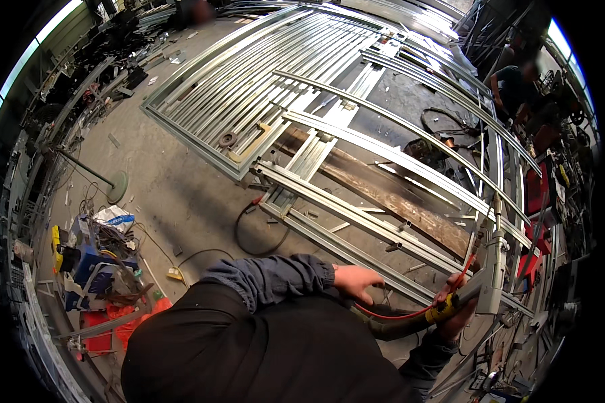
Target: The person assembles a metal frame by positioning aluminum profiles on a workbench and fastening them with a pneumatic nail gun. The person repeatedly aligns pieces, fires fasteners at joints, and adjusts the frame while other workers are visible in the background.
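Observation:
My right hand [456,322] is at the lower right, closed around a thick dark cable with a yellow-banded part [442,310]. A thin red line [403,316] runs along this cable. What the cable leads to is hard to make out, as a pale grey metal piece [493,279] stands close by. My left hand [358,281] reaches across my body, holding nothing, with fingers partly spread. It is nearest to the near rail [356,258] of a large silver metal frame [296,176].
Slatted silver bars fill the frame's far left part [269,60]. A rusty beam [396,198] lies under the rails. Left of me are a blue box [91,265], tangled wires and red bags. A black cable [238,232] loops on the floor. Another person [514,87] is at the far right.

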Motion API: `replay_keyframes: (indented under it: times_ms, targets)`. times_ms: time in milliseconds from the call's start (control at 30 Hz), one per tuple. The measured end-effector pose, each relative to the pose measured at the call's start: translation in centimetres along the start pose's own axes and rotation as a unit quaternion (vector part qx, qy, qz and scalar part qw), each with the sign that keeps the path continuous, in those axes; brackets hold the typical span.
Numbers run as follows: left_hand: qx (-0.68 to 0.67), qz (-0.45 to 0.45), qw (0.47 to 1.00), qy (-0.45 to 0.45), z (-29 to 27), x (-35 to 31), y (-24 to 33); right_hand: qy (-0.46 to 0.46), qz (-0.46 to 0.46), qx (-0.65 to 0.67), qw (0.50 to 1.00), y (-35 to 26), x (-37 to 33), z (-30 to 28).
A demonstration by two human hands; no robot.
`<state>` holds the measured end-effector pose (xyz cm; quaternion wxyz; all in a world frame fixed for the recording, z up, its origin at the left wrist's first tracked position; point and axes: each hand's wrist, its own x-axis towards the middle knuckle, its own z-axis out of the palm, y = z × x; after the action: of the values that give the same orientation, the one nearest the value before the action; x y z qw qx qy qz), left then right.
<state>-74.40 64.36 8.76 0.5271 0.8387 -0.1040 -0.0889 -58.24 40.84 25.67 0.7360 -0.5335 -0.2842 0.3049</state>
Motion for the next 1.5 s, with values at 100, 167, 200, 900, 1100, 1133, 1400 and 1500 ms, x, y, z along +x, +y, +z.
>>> replay_keyframes:
  times_ms: [100,167,200,900,1100,1133,1400,1500]
  targets:
    - [0.099,-0.117,0.981,0.116,-3.7,-7.5,-4.8,0.012,0.055,-0.039,0.998,0.0,-2.1,0.5]
    - [0.13,-0.174,0.954,0.209,-6.0,-12.6,-8.9,-0.033,0.105,-0.056,0.992,0.8,-3.3,-0.4]
    - [0.152,-0.195,0.935,0.253,-7.1,-14.8,-10.6,0.054,0.074,-0.079,0.993,0.9,-3.3,3.4]
    - [0.374,-0.1,0.897,0.215,-26.7,-21.4,-23.9,0.153,0.255,0.004,0.955,15.8,-0.7,28.8]
    - [0.378,-0.145,0.891,0.203,-26.1,-21.2,-24.8,0.125,0.25,-0.024,0.96,16.0,0.9,29.1]
    - [0.383,-0.15,0.887,0.21,-25.7,-21.1,-25.1,0.12,0.242,-0.028,0.962,16.1,1.2,28.7]
    - [0.385,-0.129,0.877,0.256,-24.2,-20.9,-27.1,0.084,0.222,-0.053,0.97,17.7,2.7,24.0]
    - [0.375,-0.133,0.883,0.249,-23.9,-21.1,-27.0,0.081,0.244,-0.045,0.965,17.6,3.2,23.0]
